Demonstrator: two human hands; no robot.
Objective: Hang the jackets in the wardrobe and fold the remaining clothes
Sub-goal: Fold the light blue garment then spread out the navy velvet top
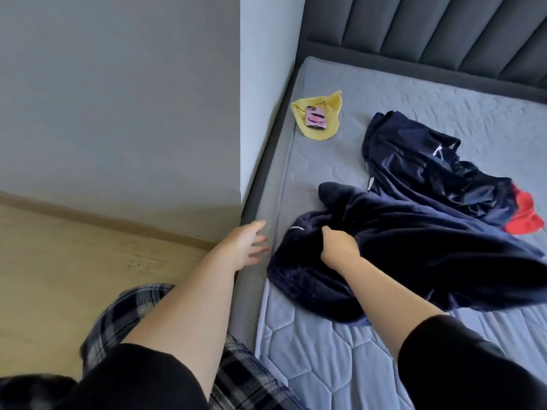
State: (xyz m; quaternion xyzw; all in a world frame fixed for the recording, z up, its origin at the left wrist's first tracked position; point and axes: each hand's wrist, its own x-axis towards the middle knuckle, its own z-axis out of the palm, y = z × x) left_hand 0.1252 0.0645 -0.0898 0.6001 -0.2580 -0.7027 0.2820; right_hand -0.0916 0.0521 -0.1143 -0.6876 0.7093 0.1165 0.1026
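The fleecy navy garment lies bunched on the near part of a bare quilted grey mattress, and the right hand grips a fold of it. The left hand hovers with fingers spread over the mattress edge. Behind lie a shiny navy jacket over something red, and a phone on a yellow cloth. A dark padded headboard, grey walls and a pale wood floor surround the bed.
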